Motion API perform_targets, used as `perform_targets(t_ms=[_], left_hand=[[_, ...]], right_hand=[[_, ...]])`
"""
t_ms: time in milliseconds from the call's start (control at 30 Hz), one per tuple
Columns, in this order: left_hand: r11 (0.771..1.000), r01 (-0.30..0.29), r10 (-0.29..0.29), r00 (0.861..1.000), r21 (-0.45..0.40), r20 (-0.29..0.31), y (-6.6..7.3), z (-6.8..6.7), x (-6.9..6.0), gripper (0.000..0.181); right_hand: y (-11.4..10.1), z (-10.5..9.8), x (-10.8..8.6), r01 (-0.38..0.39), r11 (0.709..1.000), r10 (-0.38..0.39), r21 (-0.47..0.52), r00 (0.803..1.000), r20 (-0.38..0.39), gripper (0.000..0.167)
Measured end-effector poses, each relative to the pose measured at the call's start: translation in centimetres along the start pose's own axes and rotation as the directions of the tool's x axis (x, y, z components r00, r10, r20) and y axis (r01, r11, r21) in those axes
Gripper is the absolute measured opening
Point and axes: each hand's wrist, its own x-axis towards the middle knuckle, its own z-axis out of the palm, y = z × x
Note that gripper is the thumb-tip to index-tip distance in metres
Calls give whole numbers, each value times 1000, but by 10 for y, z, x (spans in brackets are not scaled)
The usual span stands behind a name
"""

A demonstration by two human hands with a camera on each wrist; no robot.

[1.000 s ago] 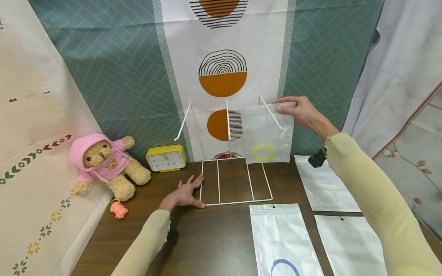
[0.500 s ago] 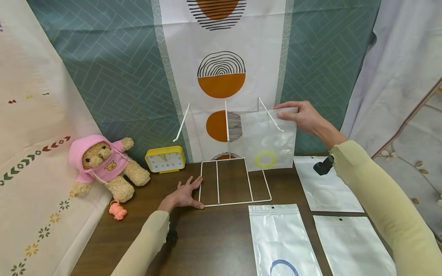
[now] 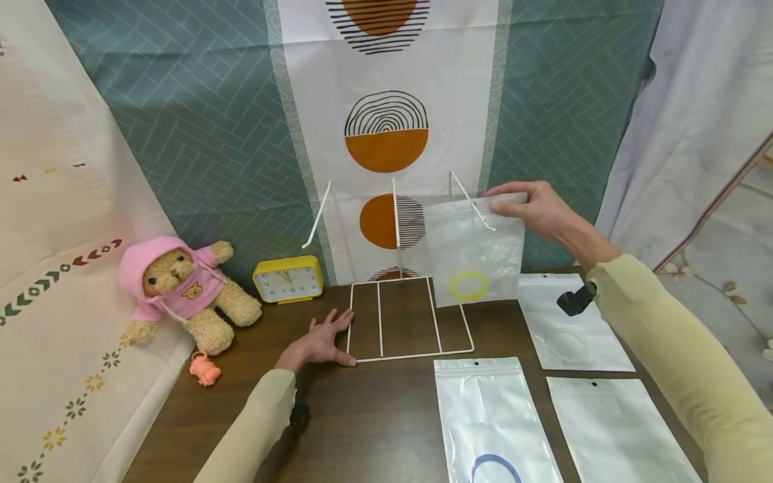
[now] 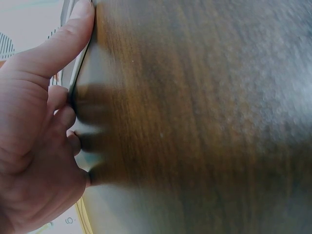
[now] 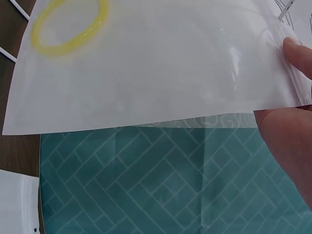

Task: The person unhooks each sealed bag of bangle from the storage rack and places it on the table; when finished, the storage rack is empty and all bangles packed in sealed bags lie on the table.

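My right hand [image 3: 540, 209] pinches the upper right corner of a translucent zip bag [image 3: 480, 248], thumb in front and fingers behind. A yellow ring [image 3: 468, 286] shows inside the bag, also in the right wrist view [image 5: 68, 29]. The right hook [image 3: 483, 216] of a white wire rack [image 3: 417, 355] shows its front end before the bag and seems to pass through the hole near its top edge. My left hand [image 3: 320, 341] rests with spread fingers at the left side of the rack's base, touching the table; the left wrist view shows its thumb [image 4: 63, 46] by the wire.
Silvery zip bags lie on the table: one with a blue ring [image 3: 498, 416], one at the back right [image 3: 570, 315] and one at the front right [image 3: 622, 426]. A yellow clock [image 3: 288, 278], a teddy bear [image 3: 187, 288] and an orange trinket [image 3: 204, 369] stand left.
My right hand has drawn the bag forward along the hook, toward me, lower and a little to the right. My left hand has stayed on the rack's base.
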Motion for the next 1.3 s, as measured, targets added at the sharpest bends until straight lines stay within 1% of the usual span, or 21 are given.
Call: perform_targets(t_ms=[100,367,467,600,700,900,1067,1133,1300], left_hand=[[1000,-2,2,1000,-3,2,0,0,0,110],[1000,-20,20,1000,0,-7,0,1,-1,109],[1000,-24,24,1000,2,-9,0,1,-1,109],[1000,-11,11,1000,0,-5,2,0,-2,109],[1000,-1,1,1000,-6,-2,2,-1,-3,109],[1000,-5,5,1000,1,1,2,-1,-3,109],[1000,-3,3,1000,1,3,1,-1,-2,109],[1000,-4,4,1000,-2,1,1,-1,-2,109],[1000,-6,6,1000,2,-1,0,-1,-1,109]], right_hand=[[0,0,-5,2,1000,-2,-22,1000,-5,28],[-4,0,-17,14,1000,-14,6,1000,9,22],[-6,0,-23,11,999,-12,35,1000,24,22],[-8,1,-31,14,998,-16,58,999,43,23],[-10,1,-37,19,999,-21,45,999,44,24],[-13,1,-48,28,999,-29,21,998,50,23],[-17,-1,-55,46,997,-51,56,995,89,23],[-19,-1,-57,47,995,-56,85,994,99,23],[-24,1,-65,43,984,-60,174,994,94,23]])
